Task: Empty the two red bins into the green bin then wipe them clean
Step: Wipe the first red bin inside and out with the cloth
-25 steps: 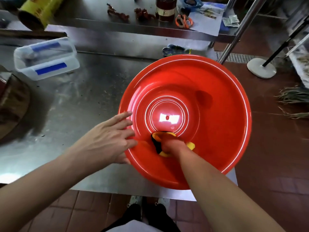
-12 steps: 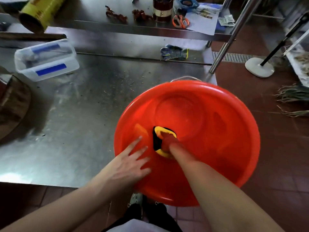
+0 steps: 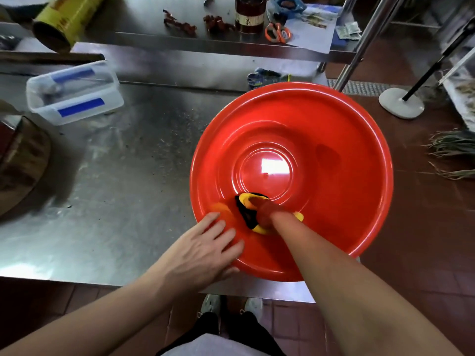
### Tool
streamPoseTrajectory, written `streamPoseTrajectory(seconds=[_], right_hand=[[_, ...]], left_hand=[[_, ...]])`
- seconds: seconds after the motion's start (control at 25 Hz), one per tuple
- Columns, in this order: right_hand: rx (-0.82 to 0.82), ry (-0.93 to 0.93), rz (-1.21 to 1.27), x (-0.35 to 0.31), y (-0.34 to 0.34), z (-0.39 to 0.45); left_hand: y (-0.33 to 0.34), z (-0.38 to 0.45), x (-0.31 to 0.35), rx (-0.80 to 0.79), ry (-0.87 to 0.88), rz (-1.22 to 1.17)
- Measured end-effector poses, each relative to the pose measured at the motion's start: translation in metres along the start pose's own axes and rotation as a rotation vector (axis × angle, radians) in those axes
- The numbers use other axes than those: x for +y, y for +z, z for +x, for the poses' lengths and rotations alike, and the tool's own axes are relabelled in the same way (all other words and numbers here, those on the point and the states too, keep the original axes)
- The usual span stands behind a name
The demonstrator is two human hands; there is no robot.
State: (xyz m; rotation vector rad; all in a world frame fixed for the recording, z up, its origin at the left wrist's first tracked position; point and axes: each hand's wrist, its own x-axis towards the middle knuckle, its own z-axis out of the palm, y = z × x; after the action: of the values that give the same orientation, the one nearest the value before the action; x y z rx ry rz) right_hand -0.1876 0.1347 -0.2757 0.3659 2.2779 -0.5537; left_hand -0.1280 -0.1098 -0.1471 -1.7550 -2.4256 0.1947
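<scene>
A large round red bin (image 3: 334, 201) stands at the right end of the steel table (image 3: 115, 188), overhanging its edge. My right hand (image 3: 262, 209) reaches down inside the bin and holds a yellow and black cloth (image 3: 246, 214) against the near inner wall; its fingers are mostly hidden by the cloth. My left hand (image 3: 203, 245) lies flat with straight fingers on the bin's near left rim. The second red bin and the green bin are out of view.
A clear plastic box with blue clips (image 3: 74, 91) sits at the table's back left. A dark wooden board (image 3: 20, 160) lies at the left edge. The shelf behind carries a yellow tin (image 3: 64, 19), a jar (image 3: 250, 14) and scissors (image 3: 277, 33). A stand base (image 3: 401, 104) is on the floor.
The bin tipped toward me half a second ago and now sits level again on the table. My left hand shifted along the near left rim; my right hand keeps the cloth inside.
</scene>
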Motion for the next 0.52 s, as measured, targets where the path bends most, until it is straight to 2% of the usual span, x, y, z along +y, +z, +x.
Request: streamPoseTrajectory(seconds=[0.12,0.28,0.4,0.52], right_hand=[[-0.039,-0.070,0.115,0.004,-0.005,-0.001],[-0.079,-0.056,0.212,0.004,-0.006,0.001],[-0.150,-0.121,0.069,-0.002,-0.014,-0.005],[-0.109,-0.150,-0.071,-0.008,-0.025,-0.020]], left_hand=[[0.000,0.001,-0.006,-0.039,-0.011,0.002],[0.001,0.006,-0.010,0.021,-0.009,-0.033],[-0.004,0.014,-0.012,0.076,-0.014,-0.033],[-0.005,0.019,-0.014,0.105,-0.026,-0.047]])
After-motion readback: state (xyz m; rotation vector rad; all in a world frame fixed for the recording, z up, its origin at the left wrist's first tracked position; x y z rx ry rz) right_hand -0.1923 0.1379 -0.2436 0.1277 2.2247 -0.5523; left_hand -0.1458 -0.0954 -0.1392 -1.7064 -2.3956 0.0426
